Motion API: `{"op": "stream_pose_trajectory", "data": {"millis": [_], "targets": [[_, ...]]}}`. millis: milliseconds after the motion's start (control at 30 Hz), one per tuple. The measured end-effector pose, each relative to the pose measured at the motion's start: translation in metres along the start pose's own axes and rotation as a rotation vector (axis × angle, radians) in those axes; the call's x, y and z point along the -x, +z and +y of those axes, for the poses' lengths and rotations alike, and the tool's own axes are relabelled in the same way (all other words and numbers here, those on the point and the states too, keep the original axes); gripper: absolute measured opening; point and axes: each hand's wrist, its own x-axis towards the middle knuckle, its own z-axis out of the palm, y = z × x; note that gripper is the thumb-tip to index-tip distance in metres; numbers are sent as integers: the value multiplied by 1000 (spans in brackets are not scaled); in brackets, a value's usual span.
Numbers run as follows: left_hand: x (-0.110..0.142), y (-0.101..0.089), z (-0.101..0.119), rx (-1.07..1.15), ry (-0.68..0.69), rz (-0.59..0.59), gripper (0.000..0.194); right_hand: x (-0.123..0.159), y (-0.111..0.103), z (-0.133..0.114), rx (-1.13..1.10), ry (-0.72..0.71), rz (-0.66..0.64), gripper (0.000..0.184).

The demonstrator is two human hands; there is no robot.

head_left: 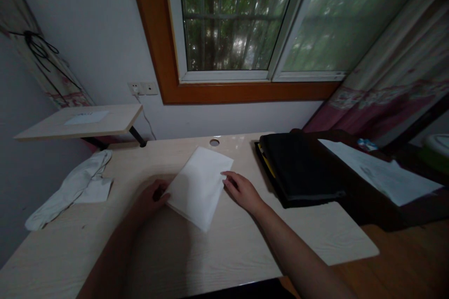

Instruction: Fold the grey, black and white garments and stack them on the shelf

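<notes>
A folded white sheet (199, 187), paper by its look, lies at an angle over the middle of the pale wooden desk (224, 261). My left hand (154, 198) pinches its left corner between thumb and fingers. On the opposite side, my right hand (243, 191) has thumb and forefinger closed on the right edge. Several layers show along the sheet's lower left edge. Both forearms reach in from the bottom of the view.
A black folder-like case (305, 168) lies right of the sheet, beside another white sheet (379, 173) on a dark surface. Crumpled white cloth (75, 191) rests at the left, below a small raised shelf (119, 119). A cable hole (214, 142) pierces the desk's back.
</notes>
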Motion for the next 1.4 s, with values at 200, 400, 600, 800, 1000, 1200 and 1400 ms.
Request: {"op": "stream_pose_trajectory", "data": {"millis": [200, 400, 600, 800, 1000, 1200, 1400], "targets": [[2, -3, -2, 37, 28, -69, 35, -1, 3, 6, 24, -90, -6, 31], [4, -13, 11, 74, 3, -227, 34, -1, 6, 12, 61, -122, 22, 31], [13, -5, 31, 22, 75, -389, 32, -2, 7, 16, 54, -112, 8, 34], [16, 7, 49, 67, 154, -592, 33, -3, 7, 17, -4, -95, 16, 32], [15, 9, 45, 84, 152, -431, 31, -2, 4, 15, -22, -68, -5, 32], [10, 26, 35, -35, 111, -53, 42, -4, 1, 11, -22, -28, -29, 32], [4, 40, 30, -165, 148, 147, 47, -3, 1, 13, -24, -11, -25, 33]]}}
